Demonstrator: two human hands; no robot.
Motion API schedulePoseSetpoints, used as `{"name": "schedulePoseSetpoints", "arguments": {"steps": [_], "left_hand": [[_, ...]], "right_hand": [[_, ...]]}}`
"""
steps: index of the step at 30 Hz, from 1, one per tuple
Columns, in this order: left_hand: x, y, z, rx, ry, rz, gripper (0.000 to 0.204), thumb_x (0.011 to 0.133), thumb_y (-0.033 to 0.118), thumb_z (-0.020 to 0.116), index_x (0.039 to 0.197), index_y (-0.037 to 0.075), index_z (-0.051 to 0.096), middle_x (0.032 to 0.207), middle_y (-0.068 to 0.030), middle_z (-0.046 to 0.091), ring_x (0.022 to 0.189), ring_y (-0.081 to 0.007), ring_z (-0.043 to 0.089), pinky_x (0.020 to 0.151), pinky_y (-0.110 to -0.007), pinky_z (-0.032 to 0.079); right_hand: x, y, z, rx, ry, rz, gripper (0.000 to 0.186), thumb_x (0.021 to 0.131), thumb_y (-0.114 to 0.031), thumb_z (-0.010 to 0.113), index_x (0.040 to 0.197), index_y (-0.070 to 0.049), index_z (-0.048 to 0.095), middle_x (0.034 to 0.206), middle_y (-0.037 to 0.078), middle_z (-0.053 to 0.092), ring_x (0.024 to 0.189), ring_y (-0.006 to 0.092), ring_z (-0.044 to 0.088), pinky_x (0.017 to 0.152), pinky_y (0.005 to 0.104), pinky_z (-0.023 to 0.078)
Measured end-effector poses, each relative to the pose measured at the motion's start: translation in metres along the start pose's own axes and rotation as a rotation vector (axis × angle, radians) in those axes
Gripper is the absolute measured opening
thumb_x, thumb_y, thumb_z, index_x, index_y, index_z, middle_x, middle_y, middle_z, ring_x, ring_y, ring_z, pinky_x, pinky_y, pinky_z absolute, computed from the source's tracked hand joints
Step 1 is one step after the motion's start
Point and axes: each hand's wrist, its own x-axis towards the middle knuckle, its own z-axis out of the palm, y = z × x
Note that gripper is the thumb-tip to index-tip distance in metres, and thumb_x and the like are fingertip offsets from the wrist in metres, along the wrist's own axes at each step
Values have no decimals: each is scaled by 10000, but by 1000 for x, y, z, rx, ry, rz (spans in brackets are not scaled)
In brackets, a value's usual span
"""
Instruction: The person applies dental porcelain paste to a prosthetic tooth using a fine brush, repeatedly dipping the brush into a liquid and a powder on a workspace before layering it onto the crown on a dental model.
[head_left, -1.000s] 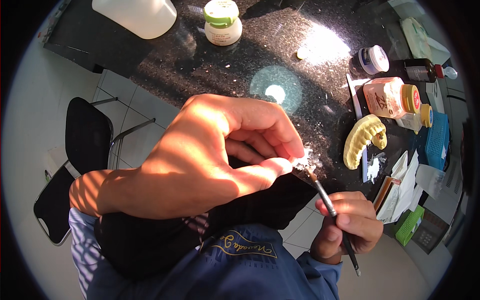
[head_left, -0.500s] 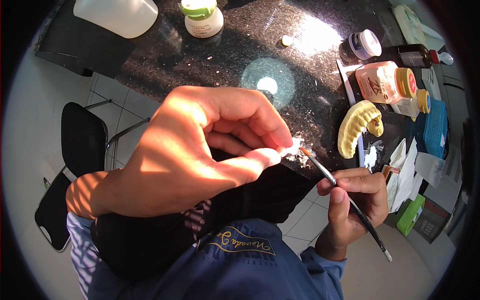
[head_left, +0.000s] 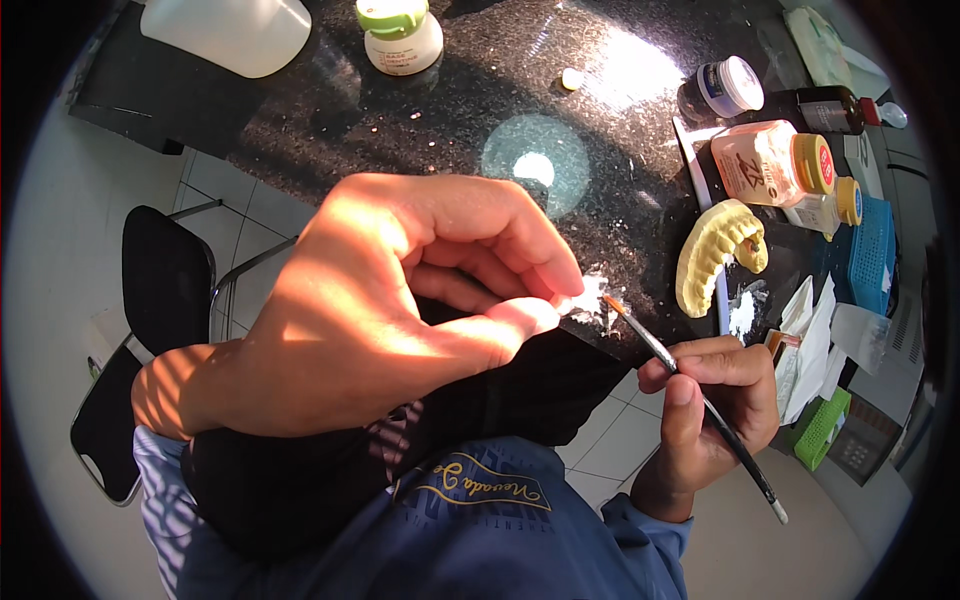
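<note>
My left hand [head_left: 355, 300] is closed in a pinch, thumb against the curled forefinger. A tiny pale piece shows at the fingertips, too small to name. In my right hand [head_left: 715, 395] I hold a thin paintbrush [head_left: 738, 446] with a black handle and orange-brown bristles. Its tip is a little to the right of my left fingertips, apart from them. White powder [head_left: 592, 297] lies on the dark speckled worktop [head_left: 420, 130] behind the fingertips. Right of it stands a yellow dental cast [head_left: 705, 250], shaped like an arch of teeth.
Along the right are a pink-filled jar [head_left: 755, 165], a white-lidded tub [head_left: 730, 87], a dark bottle [head_left: 825, 110], a blue basket [head_left: 872, 255] and a green basket [head_left: 822, 430]. At the back are a green-topped jar [head_left: 400, 45] and a white jug [head_left: 235, 35]. A black chair [head_left: 168, 260] stands left.
The brush tip has shifted slightly right, away from my left fingertips. My right hand has moved a little right with it. My left hand stays almost still.
</note>
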Motion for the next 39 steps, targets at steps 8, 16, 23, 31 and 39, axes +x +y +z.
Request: {"name": "schedulePoseSetpoints", "arguments": {"steps": [8, 16, 23, 31, 39], "left_hand": [[0, 0, 0, 10, 5, 8, 146, 767, -148, 590, 877, -59, 624, 876, -138, 659, 835, -171, 674, 783, -271, 566], [1, 2, -2, 6, -22, -33, 137, 781, -135, 602, 891, -57, 630, 890, -135, 664, 863, -173, 676, 800, -268, 561], [1, 4, -2, -25, -17, -86, 139, 792, -120, 607, 905, -45, 637, 915, -128, 668, 895, -182, 676, 817, -271, 555], [2, 5, -3, -32, -41, -104, 148, 794, -108, 610, 921, -38, 638, 927, -122, 670, 909, -177, 676, 817, -271, 555], [2, 4, -2, -38, -37, -101, 146, 798, -106, 614, 925, -38, 637, 935, -125, 670, 918, -179, 674, 838, -274, 554]], "right_hand": [[1, 1, 1, -7, -14, -9, 169, 789, 65, 648, 902, 50, 522, 803, 193, 634, 687, 175, 662, 642, 257, 552], [1, 3, -2, 53, -41, -166, 190, 778, 57, 665, 922, 45, 542, 792, 162, 628, 689, 191, 655, 607, 260, 545], [4, -1, -1, -17, -191, -339, 362, 614, 66, 735, 955, -2, 634, 843, 134, 622, 691, 240, 661, 587, 290, 524], [3, 7, 3, 2, -158, -359, 382, 606, 57, 738, 961, -15, 615, 832, 134, 640, 688, 248, 675, 563, 291, 526], [4, 8, 3, -6, -166, -375, 384, 608, 60, 743, 961, -15, 612, 832, 128, 636, 686, 249, 674, 549, 290, 524]]}}
